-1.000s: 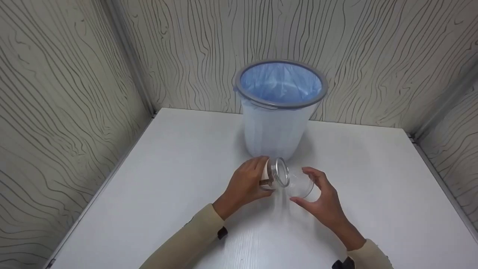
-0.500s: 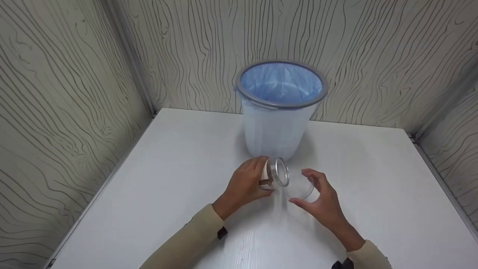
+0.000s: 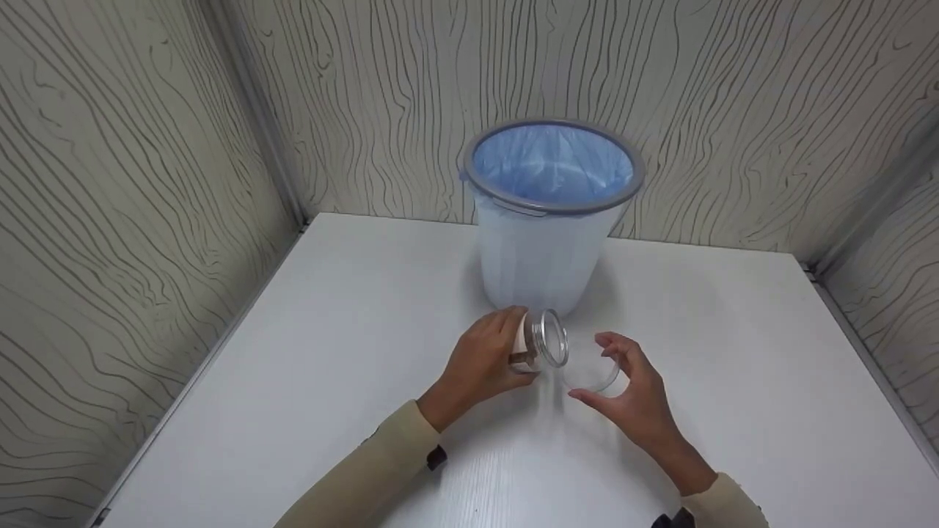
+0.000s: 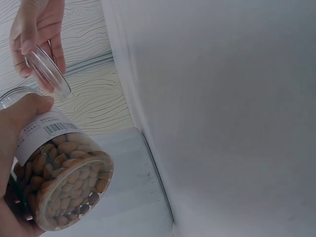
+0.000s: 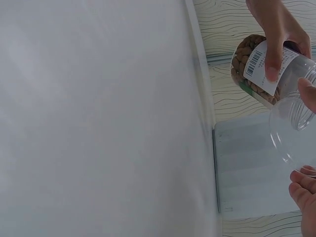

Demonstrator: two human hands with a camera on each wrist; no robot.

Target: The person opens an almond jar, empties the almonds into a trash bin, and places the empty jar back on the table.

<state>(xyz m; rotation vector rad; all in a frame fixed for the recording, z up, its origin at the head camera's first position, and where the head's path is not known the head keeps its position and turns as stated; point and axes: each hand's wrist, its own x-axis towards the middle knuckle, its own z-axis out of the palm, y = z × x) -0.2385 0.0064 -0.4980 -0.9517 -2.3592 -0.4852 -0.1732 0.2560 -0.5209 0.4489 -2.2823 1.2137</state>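
Note:
My left hand (image 3: 480,359) grips a clear plastic jar (image 4: 74,185), tilted onto its side with its mouth toward the right in the head view. Brown almonds (image 4: 61,163) fill its base end, under a white label (image 5: 264,66) with a barcode. Just right of the mouth, my right hand (image 3: 638,396) holds a round, clear lid (image 4: 49,71) by its edge, between thumb and fingers. The lid is off the jar; in the head view it is faint against the white table. The jar's far side is hidden behind my left hand.
Behind the hands stands a white bin (image 3: 535,257) with a grey rim (image 3: 554,207) and a blue liner bag (image 3: 550,165). The white table (image 3: 352,308) is enclosed by wood-grain panels (image 3: 381,95) at the back and both sides.
The lid has turned slightly in my right hand, whose fingertips have shifted a little. My left hand and the jar stay in place.

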